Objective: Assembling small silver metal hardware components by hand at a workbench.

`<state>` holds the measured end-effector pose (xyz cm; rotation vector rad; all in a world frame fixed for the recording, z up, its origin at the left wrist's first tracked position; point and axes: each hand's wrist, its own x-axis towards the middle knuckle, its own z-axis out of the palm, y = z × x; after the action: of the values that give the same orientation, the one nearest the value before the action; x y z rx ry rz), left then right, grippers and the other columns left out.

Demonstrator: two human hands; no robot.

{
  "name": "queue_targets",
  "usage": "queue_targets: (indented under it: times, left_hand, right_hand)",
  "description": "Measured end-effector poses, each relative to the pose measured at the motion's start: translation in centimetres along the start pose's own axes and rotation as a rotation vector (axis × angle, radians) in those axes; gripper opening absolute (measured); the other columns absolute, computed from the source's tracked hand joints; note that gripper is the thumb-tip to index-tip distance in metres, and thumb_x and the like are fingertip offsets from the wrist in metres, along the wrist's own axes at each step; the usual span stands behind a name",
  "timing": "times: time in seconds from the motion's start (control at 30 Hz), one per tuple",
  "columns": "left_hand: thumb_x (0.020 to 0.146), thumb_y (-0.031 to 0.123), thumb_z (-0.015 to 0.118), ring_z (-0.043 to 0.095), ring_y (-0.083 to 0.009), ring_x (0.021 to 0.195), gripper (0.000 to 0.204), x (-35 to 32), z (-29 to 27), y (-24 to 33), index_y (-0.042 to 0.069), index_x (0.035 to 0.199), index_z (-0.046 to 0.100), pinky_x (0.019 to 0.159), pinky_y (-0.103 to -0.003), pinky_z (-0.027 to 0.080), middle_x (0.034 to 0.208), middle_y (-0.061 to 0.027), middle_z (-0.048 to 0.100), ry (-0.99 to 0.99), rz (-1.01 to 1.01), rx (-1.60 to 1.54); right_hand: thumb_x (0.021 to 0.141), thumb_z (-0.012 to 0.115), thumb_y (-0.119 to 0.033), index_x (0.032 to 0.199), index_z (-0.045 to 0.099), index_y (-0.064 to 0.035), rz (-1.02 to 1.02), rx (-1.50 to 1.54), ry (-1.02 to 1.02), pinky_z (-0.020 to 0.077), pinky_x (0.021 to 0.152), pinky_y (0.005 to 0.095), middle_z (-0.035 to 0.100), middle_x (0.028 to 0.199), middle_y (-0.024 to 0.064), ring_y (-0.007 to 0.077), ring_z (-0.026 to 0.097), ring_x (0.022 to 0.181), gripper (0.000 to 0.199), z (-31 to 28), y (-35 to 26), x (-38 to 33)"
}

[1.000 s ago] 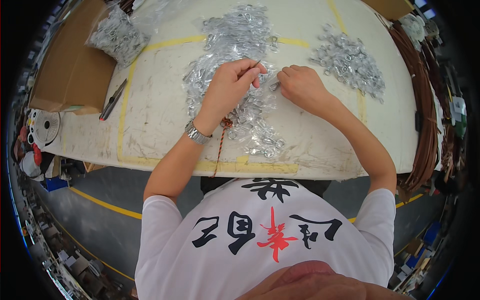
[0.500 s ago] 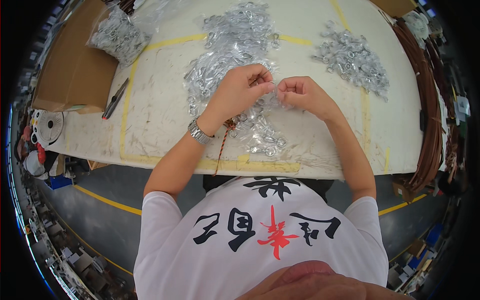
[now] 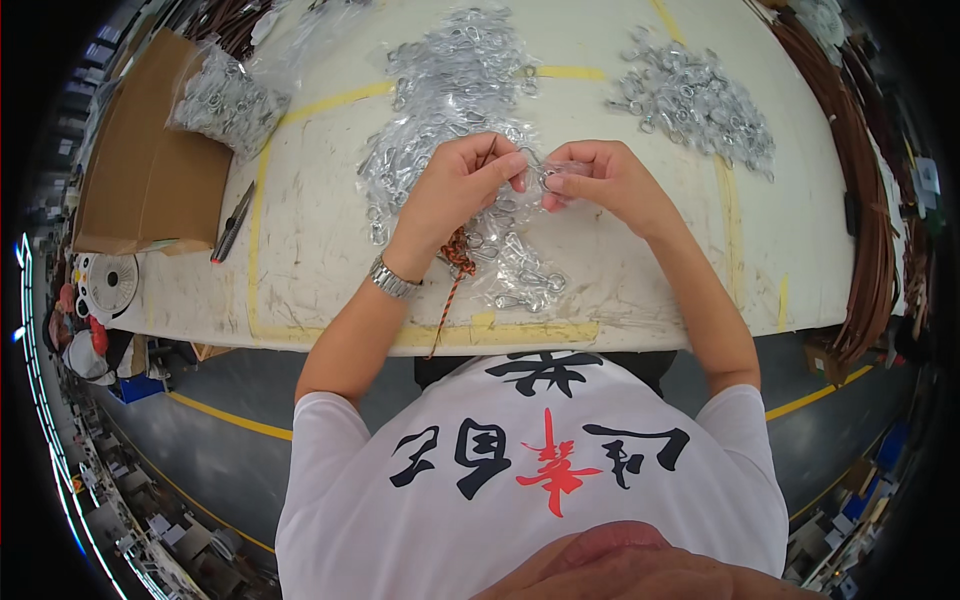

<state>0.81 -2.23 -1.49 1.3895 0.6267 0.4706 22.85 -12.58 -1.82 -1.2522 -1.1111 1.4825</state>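
Note:
Above the table, my left hand (image 3: 470,178) is closed in a pinch near one end of a small metal hook (image 3: 532,157). My right hand (image 3: 603,182) pinches the ring end of that hook, with crinkled clear plastic around it. Behind and below my hands spreads a long heap of bagged metal hooks (image 3: 455,70), each in clear film. A few bagged hooks (image 3: 525,272) lie closer to me. An orange and black braided cord (image 3: 458,255) rests next to my left wrist and trails toward the table's near edge.
Another pile of bagged hooks (image 3: 695,100) lies at the far right. A cardboard box (image 3: 150,160), a stuffed plastic bag (image 3: 228,100) and a utility knife (image 3: 233,225) are on the left. Brown strips (image 3: 850,200) hang along the right edge. A small white fan (image 3: 108,283) stands at left.
My hands have drawn slightly apart, and the metal hook now shows between them. My right fingers have turned inward around its ring end. The whole view has shifted a little.

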Motion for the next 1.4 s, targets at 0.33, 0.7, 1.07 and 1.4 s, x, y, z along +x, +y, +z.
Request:
queue_targets:
  times: [0.33,0.7,1.07,1.4]
  left_hand:
    - [0.096,0.013,0.069,0.056,-0.0068,0.063,0.012,-1.0,1.3,0.6,0.001,0.094,0.069,0.058,-0.028,0.045,0.076,-0.0042,0.067,0.206,0.431,0.656]
    - [0.099,0.013,0.07,0.061,-0.0098,0.066,0.009,-1.1,1.0,-0.6,0.004,0.096,0.071,0.06,-0.029,0.048,0.074,-0.003,0.066,0.181,0.557,0.824]
    - [0.103,0.019,0.069,0.055,-0.0061,0.063,0.018,0.0,0.5,-0.8,0.001,0.104,0.072,0.056,-0.026,0.044,0.079,0.0005,0.07,0.134,0.222,0.26]
    - [0.104,0.023,0.068,0.042,-0.0007,0.055,0.022,-1.1,2.3,-0.7,0.002,0.105,0.073,0.048,-0.02,0.029,0.08,0.0026,0.069,0.028,-0.049,0.043]
  right_hand:
    - [0.099,0.072,-0.022,0.101,0.07,-0.0051,0.147,0.171,-0.093,0.0543,0.077,0.027,0.074,0.087,0.0041,0.0131,0.07,0.078,0.017,1.0,0.4,-0.2]
    - [0.104,0.067,-0.027,0.108,0.073,-0.004,0.199,0.128,-0.178,0.0584,0.075,0.0269,0.078,0.094,0.0094,0.0126,0.074,0.08,0.024,2.3,-0.4,0.0]
    - [0.108,0.059,-0.029,0.114,0.072,-0.0057,-0.073,0.416,0.162,0.0562,0.094,0.0341,0.075,0.12,0.0138,0.0171,0.072,0.103,0.027,1.7,0.7,0.7]
    - [0.11,0.057,-0.028,0.113,0.065,-0.0085,-0.142,0.562,0.286,0.0481,0.079,0.0224,0.072,0.13,0.0133,0.0106,0.066,0.1,0.022,6.5,-0.8,1.2]
